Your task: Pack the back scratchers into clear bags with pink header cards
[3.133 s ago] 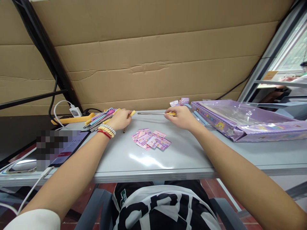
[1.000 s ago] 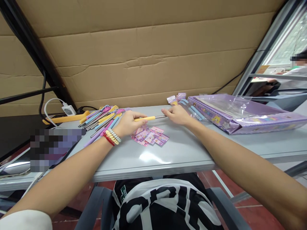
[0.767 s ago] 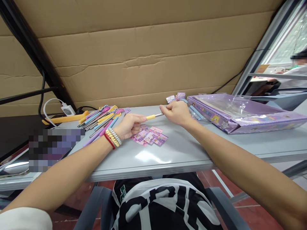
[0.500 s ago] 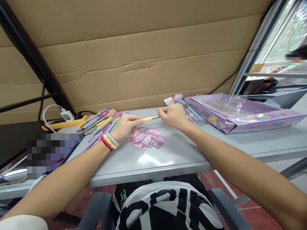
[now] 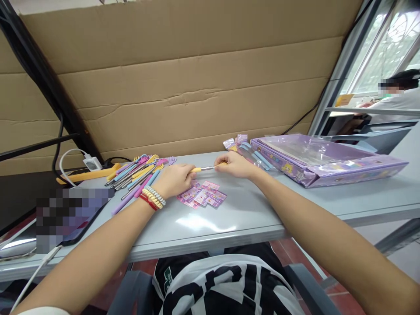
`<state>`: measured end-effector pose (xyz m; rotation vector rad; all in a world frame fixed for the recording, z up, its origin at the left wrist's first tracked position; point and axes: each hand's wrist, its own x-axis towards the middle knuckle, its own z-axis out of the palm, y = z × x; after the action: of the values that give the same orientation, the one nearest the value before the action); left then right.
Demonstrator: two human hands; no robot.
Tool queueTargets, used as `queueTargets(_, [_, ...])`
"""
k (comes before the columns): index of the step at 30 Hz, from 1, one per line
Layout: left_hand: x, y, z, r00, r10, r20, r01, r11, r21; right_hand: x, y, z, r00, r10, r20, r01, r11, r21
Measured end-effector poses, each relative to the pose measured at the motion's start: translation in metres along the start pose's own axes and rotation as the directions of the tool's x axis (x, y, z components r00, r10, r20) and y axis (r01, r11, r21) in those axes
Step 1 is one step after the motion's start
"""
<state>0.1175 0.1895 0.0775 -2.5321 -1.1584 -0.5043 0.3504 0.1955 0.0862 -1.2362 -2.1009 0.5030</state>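
Observation:
A thin stick [image 5: 206, 168] with a yellow handle and a metal shaft spans the gap between my two hands. My left hand [image 5: 173, 180] is closed round its yellow handle end. At the other end, the fingers of my right hand [image 5: 234, 165] pinch the stick, where a bit of yellow shows. Small pink and purple cards [image 5: 208, 195] lie overlapping on the table, below the stick. Left of my left hand is a pile of similar sticks [image 5: 136, 173] in yellow, blue, pink and purple with metal shafts.
A purple open box [image 5: 303, 175] with clear film stands at the right. Beside it are blue sticks in clear bags [image 5: 259, 157] and small packets [image 5: 235, 141]. On the left are a tablet [image 5: 85, 216], a white charger [image 5: 92, 163] and cables. Cardboard [image 5: 197, 87] rises behind. A person [image 5: 398, 103] sits far right.
My left hand has turned over the handle, its back now more upward. My right hand has lowered slightly, with yellow now showing at its fingertips. The view has shifted a little.

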Motion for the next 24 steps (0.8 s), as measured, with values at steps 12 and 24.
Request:
queueTargets(12, [0.006, 0.006, 0.005, 0.987, -0.046, -0.157, 0.040, 0.998, -0.040, 0.004, -0.007, 0.006, 0.969, 0.245, -0.043, -0.134, 0.658, 0.741])
queueTargets(24, [0.011, 0.007, -0.008, 0.978, -0.030, -0.206, 0.021, 0.999, -0.043, 0.006, -0.018, -0.001, 0.980, 0.120, -0.157, 0.057, 0.591, 0.805])
